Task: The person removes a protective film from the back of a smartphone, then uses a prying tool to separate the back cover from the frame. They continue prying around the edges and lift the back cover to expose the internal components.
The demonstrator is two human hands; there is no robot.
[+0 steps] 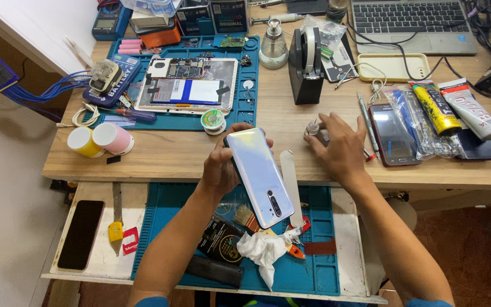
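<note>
Left hand (221, 165) wrapped around a white smartphone (259, 176), glossy back up, tilted over the blue mat (319, 267) — kept clear for work. Right hand (339, 149) curled down on a small bottle (313, 129) on the tabletop (171, 154) — fingertips pinching its cap.

A pearly white smartphone (259, 175) with a pale iridescent sheen and a black camera strip is held in the left hand (221, 167). A small clear bottle (313, 129) with a silvery cap is touched by the right hand (338, 146). The wooden desk (166, 152) is shown in light tan grain, and the two work mats (169, 202) in teal blue. A yellow cup (83, 142) and a pink cup (112, 138) are seen, a black phone (80, 234) on the white tray (100, 258), a dark red-edged phone (392, 135), a yellow-and-black glue tube (435, 107) and crumpled white tissue (263, 250)
</note>
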